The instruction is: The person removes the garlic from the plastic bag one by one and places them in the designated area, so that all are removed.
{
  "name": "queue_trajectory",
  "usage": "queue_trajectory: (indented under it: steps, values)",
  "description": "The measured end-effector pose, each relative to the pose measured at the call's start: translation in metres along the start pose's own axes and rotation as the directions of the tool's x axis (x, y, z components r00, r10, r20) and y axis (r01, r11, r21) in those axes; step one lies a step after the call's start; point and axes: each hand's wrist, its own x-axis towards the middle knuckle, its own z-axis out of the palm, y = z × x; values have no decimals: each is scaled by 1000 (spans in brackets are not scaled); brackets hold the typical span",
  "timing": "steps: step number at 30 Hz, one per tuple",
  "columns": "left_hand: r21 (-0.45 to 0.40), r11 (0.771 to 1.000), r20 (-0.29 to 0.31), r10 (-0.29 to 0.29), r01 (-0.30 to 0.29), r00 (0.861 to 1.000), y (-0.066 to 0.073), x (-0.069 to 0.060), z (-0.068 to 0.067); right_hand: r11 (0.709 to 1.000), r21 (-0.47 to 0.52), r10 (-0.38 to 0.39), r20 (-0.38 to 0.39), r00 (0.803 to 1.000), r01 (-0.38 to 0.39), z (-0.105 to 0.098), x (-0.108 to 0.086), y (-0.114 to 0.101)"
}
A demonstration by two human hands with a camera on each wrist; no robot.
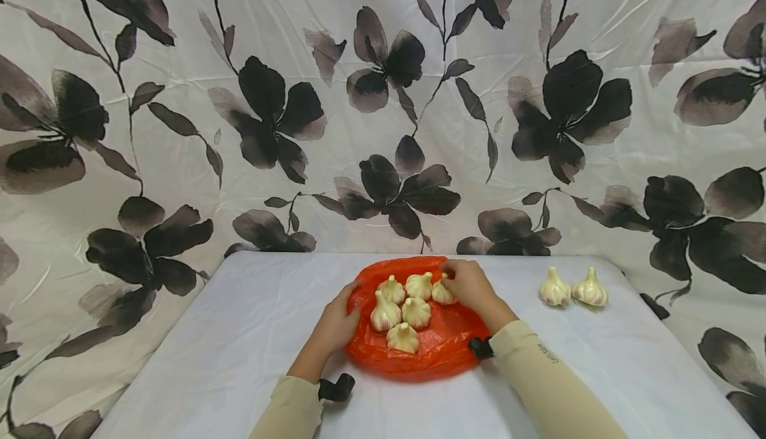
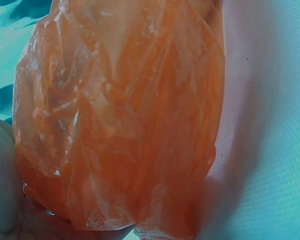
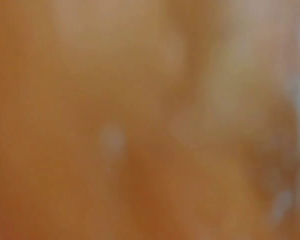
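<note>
My left hand grips the left edge of a red bag, lower centre of the frame; my right hand pinches a garlic bulb at the bag's upper right, near five others. Right of frame, two bulbs sit on the tabletop.

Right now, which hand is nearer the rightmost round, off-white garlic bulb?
Right. The right hand is left of that bulb, touching another bulb in the red-orange plastic bag; the left hand is farther left, at the bag's left edge.
</note>
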Motion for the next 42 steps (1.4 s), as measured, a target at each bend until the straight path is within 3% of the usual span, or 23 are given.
queue_trajectory:
  steps: [8, 20, 30, 42]
  values:
    - [6, 1000, -4, 11, -11, 1000, 1, 1, 0, 998, -51, -39, 9, 999, 39, -2, -3, -3]
    - [1, 1000, -1, 12, -12, 1000, -4, 2, 2, 1000, -13, -24, -44, 999, 23, -16, -13, -8]
    - [-7, 1000, 3, 15, -15, 1000, -3, 3, 1, 992, 33, -114, -130, 985, 119, -31, -23, -10]
    - [-9, 1000, 3, 19, -19, 1000, -4, 2, 1, 986, 153, -50, -126, 991, 69, -56, -34, -13]
